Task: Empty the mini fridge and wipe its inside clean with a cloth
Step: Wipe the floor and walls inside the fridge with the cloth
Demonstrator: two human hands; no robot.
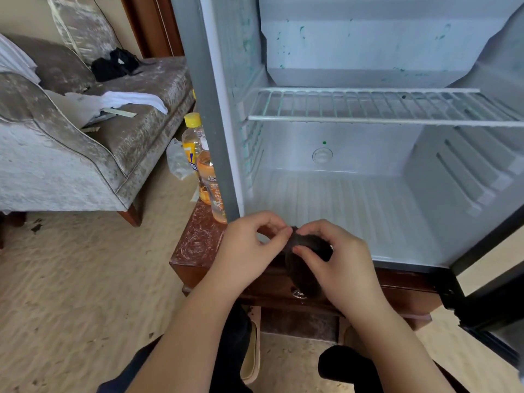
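Now, low in the frame, your left hand [249, 245] and right hand [337, 259] pinch the dark cloth [304, 259] before the emptied fridge [354, 211]; bunched, it may skip stains.

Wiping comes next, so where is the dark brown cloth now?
Head view, low centre: left hand and right hand pinch the dark brown cloth before the open white mini fridge.

Wooden stand [195, 246] — fridge [217, 114] (open), bottles [209, 177]
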